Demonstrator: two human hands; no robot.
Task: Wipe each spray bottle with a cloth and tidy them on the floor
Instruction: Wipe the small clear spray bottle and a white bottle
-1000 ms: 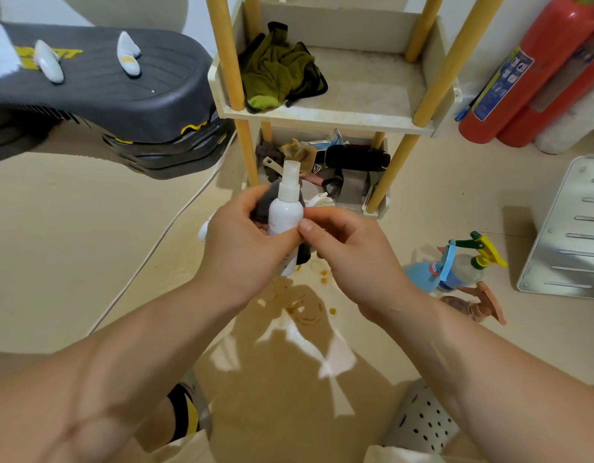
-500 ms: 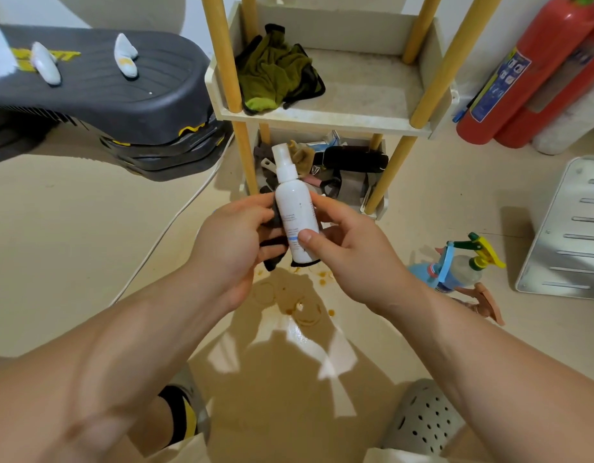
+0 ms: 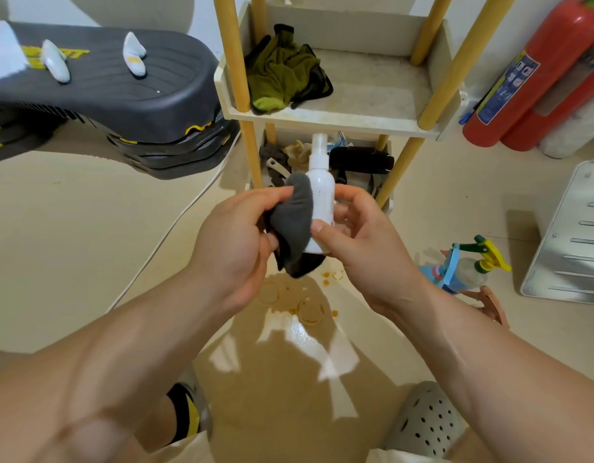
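Observation:
A small white spray bottle (image 3: 320, 188) stands upright in mid-air in front of the shelf. My right hand (image 3: 359, 242) grips its lower body between thumb and fingers. My left hand (image 3: 235, 242) holds a dark grey cloth (image 3: 294, 225) and presses it against the bottle's left side. On the floor to the right lie two more spray bottles: a clear one with a blue body and green-yellow trigger (image 3: 469, 265), and a brown one (image 3: 489, 302) partly hidden by my right forearm.
A wooden shelf unit (image 3: 339, 118) with yellow posts stands ahead, a green cloth (image 3: 282, 71) on its upper tray. Stacked dark step platforms (image 3: 98, 95) sit left, red fire extinguishers (image 3: 529, 75) right, a metal rack (image 3: 573, 235) far right. Orange stains (image 3: 299, 302) mark the floor.
The grey cloth, earlier tucked behind the bottle, has come up over its left side in my left hand. The bottle stays upright in my right hand.

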